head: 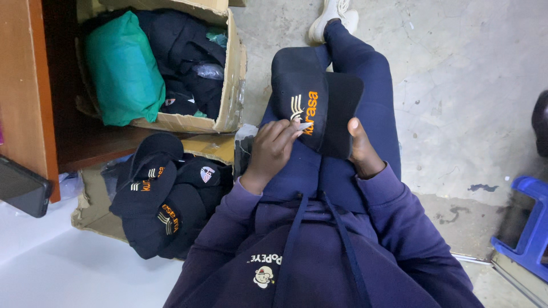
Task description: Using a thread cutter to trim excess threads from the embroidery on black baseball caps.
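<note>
Both hands [274, 149] closed around a black cap [311, 100].

Grey concrete floor [456, 74] with two cardboard boxes [231, 97] of dark caps and a blue plastic stool [531, 222].

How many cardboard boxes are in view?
2. One box stands at upper left, filled with dark garments and a green bag. The other box, flattened and torn, lies below it under a pile of caps. More may be hidden.
</note>
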